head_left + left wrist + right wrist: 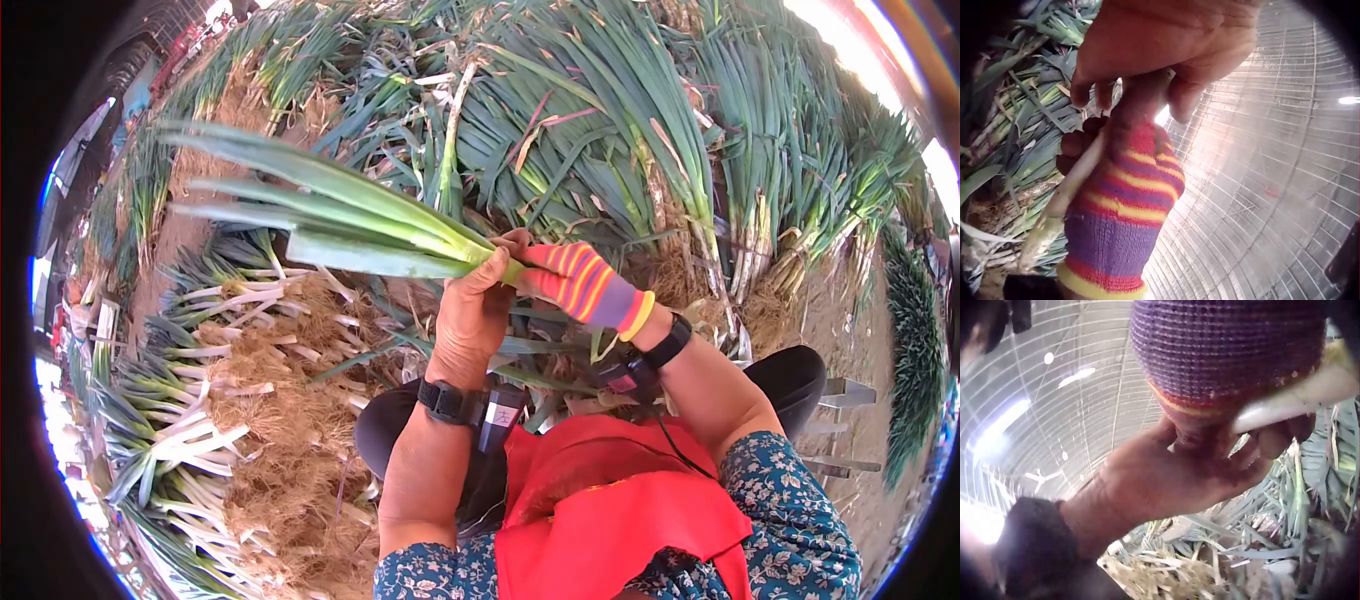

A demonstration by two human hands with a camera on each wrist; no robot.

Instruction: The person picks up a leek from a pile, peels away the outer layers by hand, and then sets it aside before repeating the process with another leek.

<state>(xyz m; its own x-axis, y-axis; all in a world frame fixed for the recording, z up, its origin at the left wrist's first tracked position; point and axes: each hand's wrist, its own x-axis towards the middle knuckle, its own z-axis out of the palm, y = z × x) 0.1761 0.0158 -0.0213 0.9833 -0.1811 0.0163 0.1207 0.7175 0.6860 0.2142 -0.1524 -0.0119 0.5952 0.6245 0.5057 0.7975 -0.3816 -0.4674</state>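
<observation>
A leek [390, 222] is held up in front of the body, its green leaves fanning out to the left in the head view. My bare left hand [472, 318] grips it where the leaves meet the stalk, thumb laid along it. Close beside, my right hand [585, 285], in a striped glove with bare fingertips, holds the same leek lower down. Past the gloved fingers the white stalk [1075, 181] sticks out in the left wrist view. That pale stalk [1304, 397] also shows at the right of the right wrist view. Parts of both hands' fingers are hidden.
Leeks with white stalks and bushy roots [290, 400] lie piled on the left. Large heaps of green leeks [560, 130] spread ahead, with upright bundles [755, 150] at the right. A red apron [610, 490] covers the lap. A metal frame [845, 393] stands by the right knee.
</observation>
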